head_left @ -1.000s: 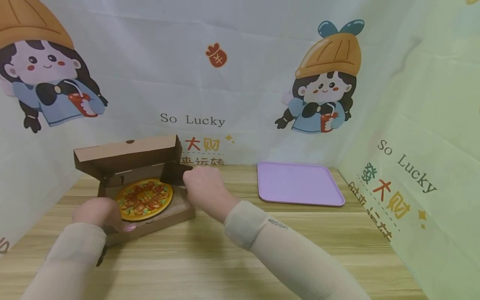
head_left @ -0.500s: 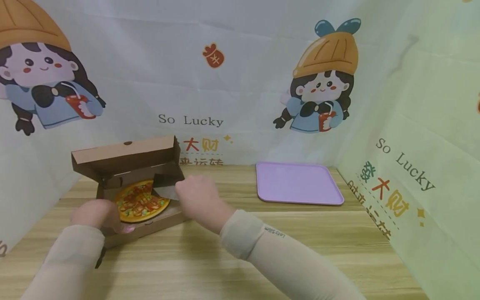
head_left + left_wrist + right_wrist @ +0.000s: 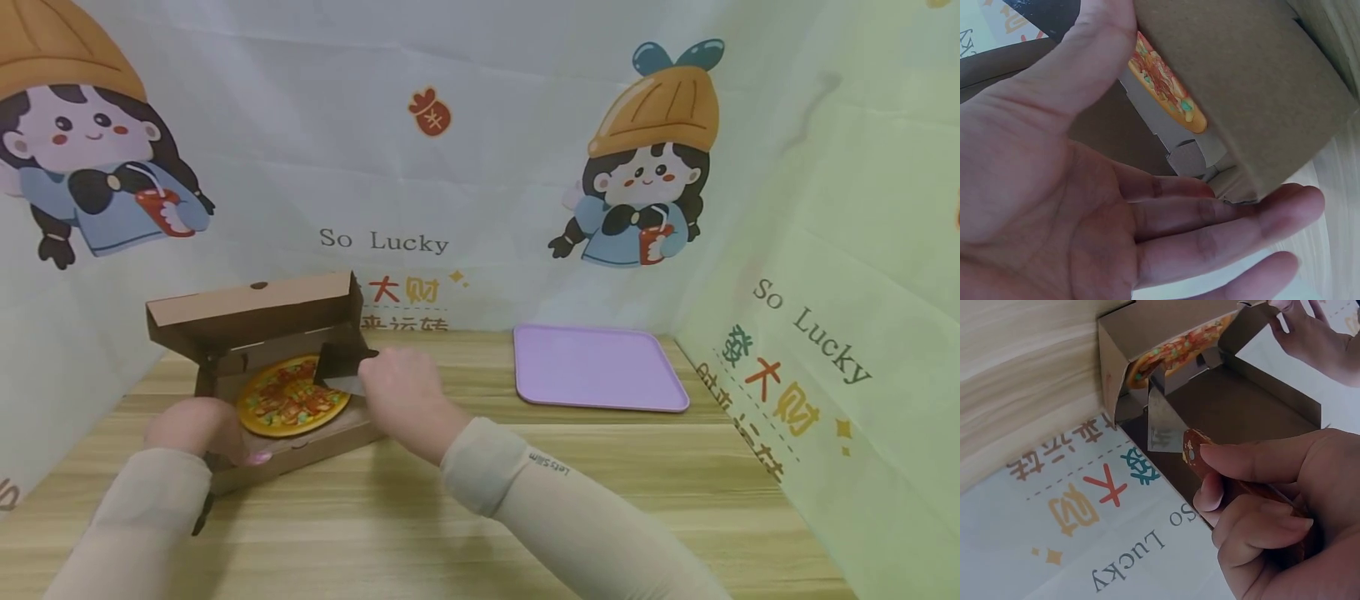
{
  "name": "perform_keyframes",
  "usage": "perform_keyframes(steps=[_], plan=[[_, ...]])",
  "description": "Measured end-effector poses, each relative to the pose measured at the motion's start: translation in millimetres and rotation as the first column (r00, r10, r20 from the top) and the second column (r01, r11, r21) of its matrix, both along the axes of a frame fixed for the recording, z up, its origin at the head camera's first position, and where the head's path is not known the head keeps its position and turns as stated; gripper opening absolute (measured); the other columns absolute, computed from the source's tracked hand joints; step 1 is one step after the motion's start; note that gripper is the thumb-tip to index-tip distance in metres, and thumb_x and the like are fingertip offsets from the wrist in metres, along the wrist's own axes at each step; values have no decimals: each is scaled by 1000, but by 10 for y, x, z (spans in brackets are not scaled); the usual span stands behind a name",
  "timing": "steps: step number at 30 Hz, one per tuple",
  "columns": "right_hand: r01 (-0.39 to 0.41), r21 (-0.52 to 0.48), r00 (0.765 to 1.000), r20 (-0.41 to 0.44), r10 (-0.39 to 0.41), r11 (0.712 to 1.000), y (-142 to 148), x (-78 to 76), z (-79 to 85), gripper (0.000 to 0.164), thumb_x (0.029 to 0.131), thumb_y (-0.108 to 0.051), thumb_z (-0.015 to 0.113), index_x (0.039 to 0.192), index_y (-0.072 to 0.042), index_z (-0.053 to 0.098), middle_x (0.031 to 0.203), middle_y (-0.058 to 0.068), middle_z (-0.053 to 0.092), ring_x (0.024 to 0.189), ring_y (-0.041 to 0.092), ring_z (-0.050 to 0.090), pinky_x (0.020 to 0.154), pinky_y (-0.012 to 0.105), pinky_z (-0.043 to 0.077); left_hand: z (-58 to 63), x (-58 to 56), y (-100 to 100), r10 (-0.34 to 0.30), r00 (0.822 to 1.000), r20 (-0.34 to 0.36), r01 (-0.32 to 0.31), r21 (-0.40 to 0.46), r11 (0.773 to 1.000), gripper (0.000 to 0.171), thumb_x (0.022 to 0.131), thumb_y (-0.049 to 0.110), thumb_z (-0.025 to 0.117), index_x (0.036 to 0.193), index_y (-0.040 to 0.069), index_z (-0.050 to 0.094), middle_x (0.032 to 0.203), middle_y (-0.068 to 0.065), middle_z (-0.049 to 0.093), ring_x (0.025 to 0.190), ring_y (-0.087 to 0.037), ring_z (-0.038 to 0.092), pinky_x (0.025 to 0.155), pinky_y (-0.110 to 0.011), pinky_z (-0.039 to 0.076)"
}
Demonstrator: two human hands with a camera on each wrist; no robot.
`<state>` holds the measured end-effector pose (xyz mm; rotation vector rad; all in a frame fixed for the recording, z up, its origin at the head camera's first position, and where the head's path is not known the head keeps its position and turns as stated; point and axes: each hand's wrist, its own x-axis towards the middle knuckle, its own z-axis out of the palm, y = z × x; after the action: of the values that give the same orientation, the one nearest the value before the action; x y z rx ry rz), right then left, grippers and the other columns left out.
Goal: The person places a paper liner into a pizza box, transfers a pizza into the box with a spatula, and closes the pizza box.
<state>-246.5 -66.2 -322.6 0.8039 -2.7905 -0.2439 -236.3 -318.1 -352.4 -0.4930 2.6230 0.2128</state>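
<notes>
A pizza with a yellow crust lies in the open brown pizza box at the left in the head view. My left hand holds the box's front left corner, its thumb over the front wall and its fingers stretched out below the cardboard. The right hand grips the brown riveted handle of a spatula. Its flat metal blade reaches into the box at the pizza's right back edge. Whether the blade's tip is over or under the crust, I cannot tell.
A lilac tray lies at the back right of the wood-grain table. The raised box lid stands close to the printed curtain behind. A second curtain side closes off the right.
My right hand has moved left, then slightly back right, bringing the spatula's blade onto the pizza's edge. In the last half second the pizza has shifted slightly right. My left hand has stayed put.
</notes>
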Motion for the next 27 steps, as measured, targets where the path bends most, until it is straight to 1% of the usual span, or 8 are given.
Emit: perform_keyframes(steps=[6, 9, 13, 15, 16, 20, 22, 27], plan=[[-1, -20, 998, 57, 2, 1000, 26, 1, -13, 4, 94, -23, 75, 90, -22, 75, 86, -5, 73, 72, 12, 64, 58, 32, 55, -2, -40, -4, 0, 999, 48, 1, -14, 1000, 105, 80, 64, 86, 134, -18, 52, 119, -32, 57, 108, -37, 54, 105, -51, 50], [18, -72, 995, 99, -10, 997, 47, 15, -27, 14, 91, -30, 80, 84, -20, 73, 80, -5, 70, 70, 13, 62, 58, 32, 54, -5, -35, -8, -3, 999, 33, 3, -9, 1000, 101, 79, 63, 87, 130, -18, 54, 114, -30, 57, 105, -36, 55, 101, -49, 52], [35, -191, 984, 176, -1, 981, 100, 63, -56, 18, 90, -25, 79, 76, -18, 69, 73, -5, 66, 67, 13, 56, 54, 30, 47, 10, -40, -4, 14, 999, 34, -14, -12, 1000, 101, 78, 60, 87, 131, -19, 53, 113, -30, 56, 105, -36, 53, 101, -48, 50], [44, -261, 975, 220, 16, 964, 136, 101, -71, 6, 88, -18, 76, 83, -18, 76, 80, -6, 71, 71, 12, 59, 57, 27, 47, 20, -45, -1, 10, 999, 44, -10, -16, 1000, 103, 78, 61, 87, 132, -20, 52, 115, -31, 56, 107, -36, 53, 103, -49, 50], [52, -294, 969, 244, 23, 954, 156, 122, -79, 7, 87, -15, 75, 90, -18, 80, 87, -7, 76, 76, 10, 61, 60, 25, 47, 26, -49, 1, 7, 999, 54, -6, -17, 1000, 104, 79, 61, 86, 134, -20, 51, 117, -32, 56, 108, -36, 53, 105, -49, 49], [119, -417, 942, 334, 30, 901, 238, 210, -100, 40, 84, -6, 70, 121, -18, 82, 121, -7, 80, 105, 9, 71, 78, 22, 52, 34, -24, 0, -48, 997, 52, 49, -5, 999, 106, 82, 66, 83, 134, -21, 51, 124, -39, 57, 110, -40, 55, 105, -53, 51], [155, -458, 932, 363, 25, 875, 285, 252, -108, 46, 83, -4, 68, 125, -18, 81, 127, -5, 79, 113, 11, 71, 83, 23, 55, 36, -8, -3, -64, 997, 47, 64, 0, 998, 109, 82, 69, 82, 135, -22, 50, 126, -41, 56, 112, -42, 55, 107, -55, 50], [189, -532, 925, 380, 33, 825, 403, 362, -159, 49, 80, 0, 65, 124, -17, 81, 127, -2, 79, 116, 14, 71, 87, 26, 57, 39, -13, -3, -76, 996, 55, 77, -12, 997, 113, 81, 71, 81, 134, -23, 49, 119, -36, 57, 110, -41, 55, 106, -54, 51]])
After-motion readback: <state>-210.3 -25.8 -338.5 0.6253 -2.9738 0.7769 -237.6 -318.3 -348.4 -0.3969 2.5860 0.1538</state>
